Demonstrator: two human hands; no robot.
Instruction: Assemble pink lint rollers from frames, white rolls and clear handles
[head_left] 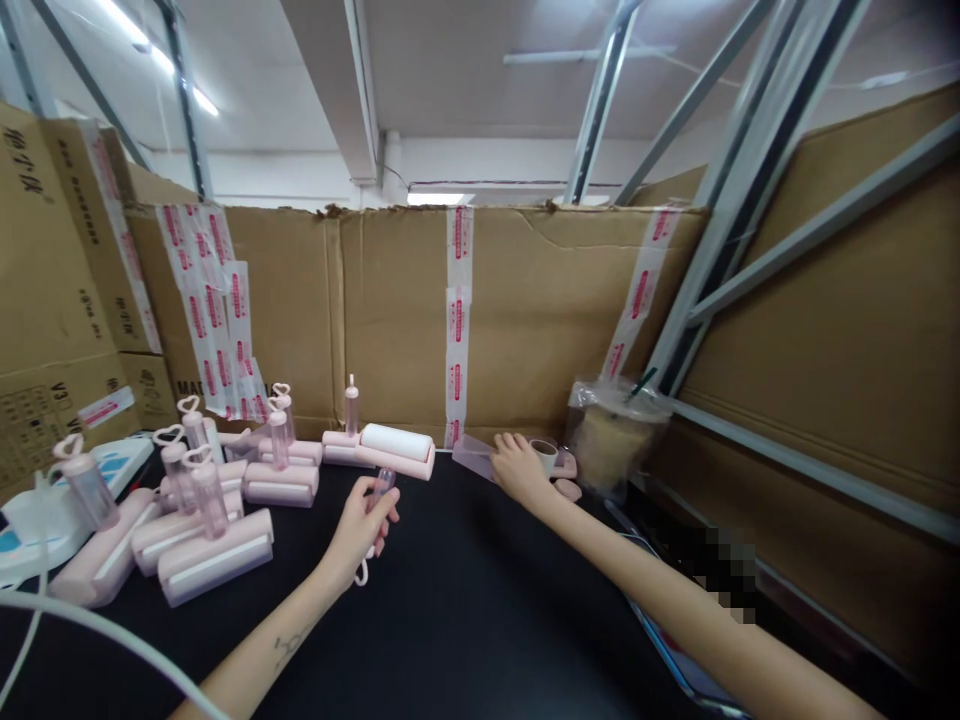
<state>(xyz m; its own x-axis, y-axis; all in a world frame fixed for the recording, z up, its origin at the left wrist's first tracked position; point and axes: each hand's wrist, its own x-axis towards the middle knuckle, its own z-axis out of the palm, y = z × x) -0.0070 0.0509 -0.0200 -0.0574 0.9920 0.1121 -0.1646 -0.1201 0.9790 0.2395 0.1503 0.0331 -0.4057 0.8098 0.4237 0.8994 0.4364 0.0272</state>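
Observation:
My left hand [367,525] is closed around the clear handle of a pink lint roller [397,458], its white roll facing up and a heart-shaped loop hanging below my fingers. At the back of the table, my right hand [517,470] has its fingers curled over a translucent pink cover [474,458]; the fingertips are partly hidden. Just right of that hand is a white roll [544,455] seen end-on, beside small pink parts [568,488]. Several finished-looking pink lint rollers [217,555] with covers and heart loops stand on the left.
A plastic-wrapped drink cup [615,435] with a dark straw stands at the back right. A phone [690,670] lies under my right forearm. At far left are a white power strip [112,470] and a pale cable [112,630]. Cardboard walls [390,320] and metal posts surround the black table [480,620].

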